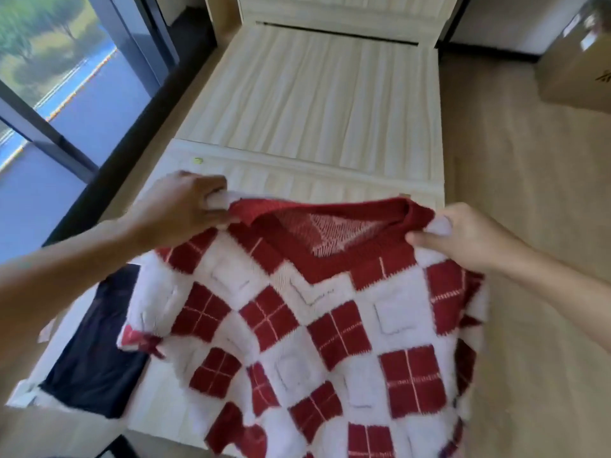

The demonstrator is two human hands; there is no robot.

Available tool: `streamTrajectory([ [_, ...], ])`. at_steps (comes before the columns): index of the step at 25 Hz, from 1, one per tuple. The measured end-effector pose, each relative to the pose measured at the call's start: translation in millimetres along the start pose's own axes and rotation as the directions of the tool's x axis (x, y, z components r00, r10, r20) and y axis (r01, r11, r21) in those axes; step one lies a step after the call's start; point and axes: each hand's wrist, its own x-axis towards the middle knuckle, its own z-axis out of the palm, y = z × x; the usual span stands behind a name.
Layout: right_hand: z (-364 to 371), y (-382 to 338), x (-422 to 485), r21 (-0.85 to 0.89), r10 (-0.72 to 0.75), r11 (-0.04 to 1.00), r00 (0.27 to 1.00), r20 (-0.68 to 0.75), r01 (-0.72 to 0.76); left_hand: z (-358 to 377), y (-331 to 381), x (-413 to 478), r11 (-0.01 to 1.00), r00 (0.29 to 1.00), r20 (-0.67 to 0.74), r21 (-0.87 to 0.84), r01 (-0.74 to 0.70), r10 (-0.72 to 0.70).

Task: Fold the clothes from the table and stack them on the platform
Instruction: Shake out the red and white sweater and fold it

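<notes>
The red-and-white checked sweater (330,325) is lifted between my hands with the neck opening uppermost. Held this way it drops open and I can see its shape before folding. My left hand (185,206) pinches one shoulder and my right hand (463,236) pinches the other, both clenched on the knit. Below my left hand a dark garment (96,358) lies on the table (165,401). Beyond both hands is the pale wooden platform (314,94), where I judge the folded stack belongs.
</notes>
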Motion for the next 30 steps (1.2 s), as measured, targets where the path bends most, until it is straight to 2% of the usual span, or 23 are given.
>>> streamTrajectory([
  [1, 23.4, 19.7, 42.1, -0.015, 0.013, 1.000, 0.998, -0.069, -0.014, 39.5, -21.8, 26.8, 0.995, 0.998, -0.024, 0.078, 0.060, -0.058],
  [3, 81.8, 58.3, 115.8, -0.107, 0.033, 0.992, 0.954, -0.298, -0.068, 126.8, -51.4, 62.5, 0.951, 0.966, -0.117, 0.184, 0.249, -0.231],
  [4, 114.3, 73.7, 140.1, -0.139, 0.064, 0.982, 0.924, -0.377, -0.125, 172.5, -56.2, 66.6, 0.928, 0.947, -0.117, 0.194, 0.318, -0.300],
  [5, 154.7, 92.5, 154.2, -0.154, 0.102, 0.973, 0.914, -0.392, -0.174, 223.0, -56.0, 59.9, 0.922, 0.942, -0.048, 0.194, 0.334, -0.332],
  [7, 245.5, 127.1, 148.0, -0.208, 0.111, 0.962, 0.951, -0.290, -0.176, 325.7, -46.7, 20.2, 0.941, 0.928, 0.192, 0.176, 0.289, -0.321],
  [9, 330.2, 161.6, 112.8, -0.267, 0.062, 0.960, 0.993, -0.104, -0.087, 408.4, -36.8, -33.4, 0.942, 0.859, 0.386, 0.145, 0.304, -0.337],
  [11, 396.6, 205.3, 80.2, -0.348, 0.113, 0.934, 0.990, 0.078, -0.080, 473.1, -37.9, -78.6, 0.924, 0.790, 0.490, 0.107, 0.367, -0.370],
  [13, 434.3, 249.5, 61.5, -0.420, 0.147, 0.906, 0.969, 0.201, -0.050, 515.2, -49.1, -107.4, 0.915, 0.776, 0.500, 0.093, 0.392, -0.384],
  [15, 433.4, 277.4, 57.7, -0.352, 0.027, 0.935, 0.978, 0.206, 0.048, 534.0, -62.1, -122.2, 0.932, 0.838, 0.409, 0.132, 0.337, -0.362],
  [16, 423.8, 284.7, 58.2, -0.282, -0.048, 0.956, 0.992, 0.116, 0.080, 538.3, -68.2, -126.5, 0.938, 0.867, 0.358, 0.158, 0.309, -0.346],
  [17, 411.0, 295.8, 57.4, -0.241, -0.088, 0.968, 0.995, -0.044, 0.075, 541.7, -71.0, -130.1, 0.943, 0.886, 0.327, 0.170, 0.286, -0.328],
  [18, 396.7, 311.5, 56.1, -0.258, -0.079, 0.966, 0.968, -0.239, 0.015, 544.4, -72.2, -131.6, 0.945, 0.896, 0.310, 0.173, 0.277, -0.319],
  [19, 382.8, 329.2, 55.2, -0.280, -0.014, 0.954, 0.919, -0.395, -0.106, 545.5, -72.0, -132.4, 0.944, 0.896, 0.306, 0.180, 0.278, -0.322],
  [20, 370.8, 349.9, 52.6, -0.285, 0.110, 0.920, 0.874, -0.474, -0.270, 546.5, -70.8, -132.4, 0.939, 0.891, 0.310, 0.195, 0.283, -0.332],
  [22, 356.9, 382.4, 43.9, -0.262, 0.435, 0.778, 0.790, -0.432, -0.571, 548.0, -66.7, -128.5, 0.928, 0.876, 0.327, 0.234, 0.289, -0.355],
  [23, 353.8, 393.5, 40.9, -0.262, 0.536, 0.716, 0.750, -0.388, -0.647, 548.8, -64.2, -125.6, 0.923, 0.869, 0.332, 0.249, 0.294, -0.367],
  [24, 351.6, 398.3, 43.3, -0.286, 0.549, 0.705, 0.755, -0.359, -0.648, 549.6, -64.7, -126.0, 0.920, 0.866, 0.333, 0.256, 0.298, -0.373],
  [26, 334.4, 398.7, 64.5, -0.302, 0.447, 0.778, 0.823, -0.351, -0.551, 550.5, -65.1, -125.7, 0.922, 0.879, 0.318, 0.271, 0.276, -0.356],
  [27, 320.4, 399.6, 84.2, -0.270, 0.409, 0.809, 0.831, -0.377, -0.522, 549.9, -65.1, -125.8, 0.922, 0.885, 0.306, 0.281, 0.268, -0.351],
  [30, 258.0, 421.2, 144.6, -0.131, 0.418, 0.818, 0.736, -0.533, -0.560, 552.5, -64.6, -127.8, 0.921, 0.906, 0.253, 0.286, 0.265, -0.340],
])
